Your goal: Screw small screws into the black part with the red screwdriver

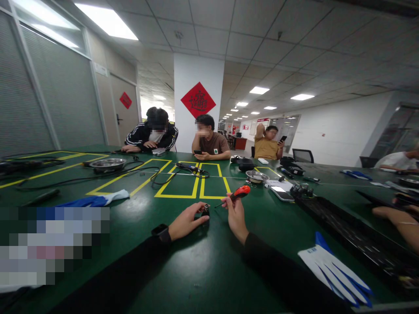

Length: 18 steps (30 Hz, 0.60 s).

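Left hand: here we are, one left hand (186,223), thumb and fingers pinching one small dark part (205,211) with a metallic top; we can't tell if it touches the table.
Right hand: our right hand (236,217) grasps one red-and-black screwdriver (240,192), handle tilted up, shaft pointing left, its tip just beside the part and apart from it.
Watch: one dark watch (160,232), on our left wrist.
Green table: we see green surface of the table (196,270) between our forearms and a strip ahead of our fingers, up to the yellow tape outlines (176,196).
Gloves: we count two white-and-blue ones, a right-hand-side glove (334,271) beyond our right sleeve and a left-hand-side glove (94,200) near the blurred patch.
Black tray: one long black tray (353,231) bounds our room on the right, running diagonally.
Phone: one pale phone (282,194), just beyond the tray's far end.
Dishes: two round metal ones ahead, a left dish (108,164) and a right dish (257,176).
People: three seated people (211,144) face us across the table.
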Motion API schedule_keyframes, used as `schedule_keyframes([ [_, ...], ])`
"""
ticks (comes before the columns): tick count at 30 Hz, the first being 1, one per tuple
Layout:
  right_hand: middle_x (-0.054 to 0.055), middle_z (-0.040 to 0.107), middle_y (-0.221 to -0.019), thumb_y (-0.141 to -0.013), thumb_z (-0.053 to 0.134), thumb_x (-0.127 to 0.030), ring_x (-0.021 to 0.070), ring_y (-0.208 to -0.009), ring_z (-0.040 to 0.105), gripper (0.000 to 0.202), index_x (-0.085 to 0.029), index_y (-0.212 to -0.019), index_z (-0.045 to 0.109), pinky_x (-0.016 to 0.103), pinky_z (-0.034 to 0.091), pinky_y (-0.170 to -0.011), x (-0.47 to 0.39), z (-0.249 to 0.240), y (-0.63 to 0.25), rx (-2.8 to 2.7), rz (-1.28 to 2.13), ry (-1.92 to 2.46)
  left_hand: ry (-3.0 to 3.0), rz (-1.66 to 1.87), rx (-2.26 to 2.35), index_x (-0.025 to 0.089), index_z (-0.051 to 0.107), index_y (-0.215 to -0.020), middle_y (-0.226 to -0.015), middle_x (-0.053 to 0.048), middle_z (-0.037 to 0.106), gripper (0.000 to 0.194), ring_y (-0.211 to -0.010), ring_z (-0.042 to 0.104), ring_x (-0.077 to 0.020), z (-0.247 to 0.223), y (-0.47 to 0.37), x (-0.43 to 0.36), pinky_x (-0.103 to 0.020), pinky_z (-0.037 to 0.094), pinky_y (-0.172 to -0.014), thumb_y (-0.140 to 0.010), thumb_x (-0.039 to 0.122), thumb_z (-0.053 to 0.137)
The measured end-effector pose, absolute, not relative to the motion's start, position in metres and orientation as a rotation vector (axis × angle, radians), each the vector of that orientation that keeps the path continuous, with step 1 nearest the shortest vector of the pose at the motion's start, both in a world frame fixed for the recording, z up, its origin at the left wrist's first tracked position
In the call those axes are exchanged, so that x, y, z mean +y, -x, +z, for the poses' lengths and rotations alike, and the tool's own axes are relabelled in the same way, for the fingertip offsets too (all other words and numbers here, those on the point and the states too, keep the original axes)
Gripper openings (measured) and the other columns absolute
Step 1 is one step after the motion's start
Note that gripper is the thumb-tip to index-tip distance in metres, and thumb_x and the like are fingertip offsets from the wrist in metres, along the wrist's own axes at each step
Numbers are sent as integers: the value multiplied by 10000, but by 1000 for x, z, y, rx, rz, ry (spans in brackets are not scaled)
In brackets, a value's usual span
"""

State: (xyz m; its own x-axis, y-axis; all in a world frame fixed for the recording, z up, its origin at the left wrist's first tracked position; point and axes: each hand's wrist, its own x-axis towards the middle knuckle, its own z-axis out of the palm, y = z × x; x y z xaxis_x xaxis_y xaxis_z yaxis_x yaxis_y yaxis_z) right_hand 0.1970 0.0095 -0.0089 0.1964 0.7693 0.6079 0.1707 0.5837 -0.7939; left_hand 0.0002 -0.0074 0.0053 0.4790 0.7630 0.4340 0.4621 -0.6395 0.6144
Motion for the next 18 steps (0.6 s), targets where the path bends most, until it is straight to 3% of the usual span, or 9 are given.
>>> schedule_keyframes([
  [18, 61, 673, -789, -821, 474, -477, 150, -635, 637, 357, -149, -954, 519, 248, 488, -540, 23, -15, -203, -1117, 743, 889, -2384, 931, 1041, 173, 529, -1072, -870, -27, 592, 322, -766, 530, -162, 10, -1, -9, -273, 421, -750, -848, 394, 463],
])
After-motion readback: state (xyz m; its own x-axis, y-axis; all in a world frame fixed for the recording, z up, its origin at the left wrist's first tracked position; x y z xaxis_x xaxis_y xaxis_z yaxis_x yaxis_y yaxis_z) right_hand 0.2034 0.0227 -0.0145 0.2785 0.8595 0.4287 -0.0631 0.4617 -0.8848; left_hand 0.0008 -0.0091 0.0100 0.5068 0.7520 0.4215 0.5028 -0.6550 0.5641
